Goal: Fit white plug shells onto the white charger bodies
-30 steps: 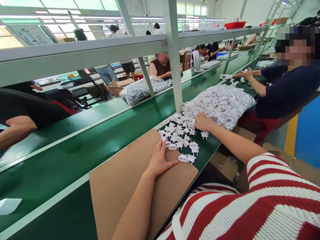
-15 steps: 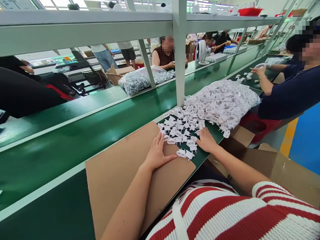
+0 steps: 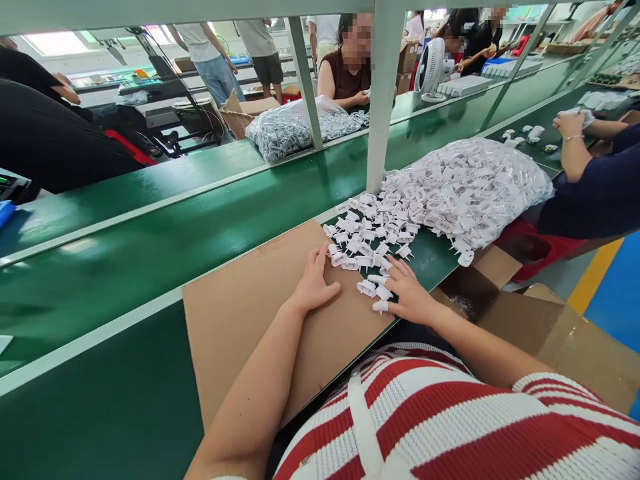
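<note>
My left hand [image 3: 314, 285] rests on the flat cardboard sheet [image 3: 250, 313], fingers stretched out and thumb apart. Its fingertips are beside the near edge of a heap of small white plastic pieces [image 3: 367, 230] with thin prongs. My right hand [image 3: 413, 297] is spread over the front of this heap. White covers sit on several of its fingertips. Under and beside those fingers lie a few loose white pieces [image 3: 367, 288] near the sheet's right corner; whether any is gripped is not visible. Behind the heap, a large clear bag [image 3: 480, 187] bulges with more white pieces.
A white upright post [image 3: 381, 100] rises just behind the heap. Alongside runs a green conveyor belt [image 3: 200, 247]. Open cardboard boxes [image 3: 540, 327] stand below the table at right. A co-worker's hands [image 3: 573, 130] are beyond the bag; another bag [image 3: 283, 130] lies across the belt.
My right hand has come back toward me from the far part of the heap, its fingers now spread. My left thumb has drawn in from the loose pieces. The camera view has tilted down.
</note>
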A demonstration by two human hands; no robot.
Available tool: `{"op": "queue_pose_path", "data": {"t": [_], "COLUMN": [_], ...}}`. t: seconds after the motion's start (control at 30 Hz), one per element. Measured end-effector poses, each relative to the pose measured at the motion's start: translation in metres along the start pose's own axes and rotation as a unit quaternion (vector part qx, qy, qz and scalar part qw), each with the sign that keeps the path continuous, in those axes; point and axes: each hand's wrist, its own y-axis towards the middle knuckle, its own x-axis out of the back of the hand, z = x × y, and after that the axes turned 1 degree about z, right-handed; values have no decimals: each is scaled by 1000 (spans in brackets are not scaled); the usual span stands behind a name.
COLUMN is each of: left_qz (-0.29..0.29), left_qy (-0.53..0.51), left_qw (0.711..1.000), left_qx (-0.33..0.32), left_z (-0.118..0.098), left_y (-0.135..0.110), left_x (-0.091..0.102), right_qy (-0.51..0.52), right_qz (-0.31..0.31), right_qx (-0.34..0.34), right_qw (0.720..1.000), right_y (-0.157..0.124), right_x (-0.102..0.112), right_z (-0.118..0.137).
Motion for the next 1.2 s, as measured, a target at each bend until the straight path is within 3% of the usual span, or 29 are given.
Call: {"op": "queue_pose_path", "data": {"t": [0.13, 0.23, 0.33, 0.4, 0.47, 0.57, 0.73, 0.9, 1.03, 1.13, 1.2], "left_qz": [-72, -105, -136, -185, -227, -225, -191, -166, -144, -161, -183], "left_qy": [-24, -33, -41, -52, -102, -264, -418, -514, -571, -588, -575], "left_qw": [997, 994, 990, 981, 969, 938, 885, 822, 769, 755, 768], "left_qx": [14, 20, 8, -7, -12, 8, 73, 180, 249, 242, 213], "left_z": [6, 8, 4, -4, -13, -27, -42, -60, -71, -68, -62], "left_y": [4, 6, 7, 7, 6, 6, 9, 2, -18, -36, -45], "left_x": [-3, -4, -2, 1, 6, 11, 17, 28, 30, 21, 13], "right_qy": [66, 104, 148, 202, 270, 335, 349, 346, 384, 451, 493], "right_qz": [-89, -119, -148, -163, -160, -139, -98, -157, -127, -82, -61], "right_qx": [-16, -43, -52, -48, -22, 42, 108, 83, 50, 48, 57], "right_qw": [994, 987, 976, 965, 949, 931, 926, 921, 913, 887, 866], "right_y": [31, 57, 90, 115, 138, 161, 158, 144, 136, 129, 125], "right_x": [1, 11, 18, 18, 15, 3, -19, -17, -14, -20, -25], "right_z": [-13, -20, -15, -6, 5, 23, 34, 35, 42, 47, 49]}}
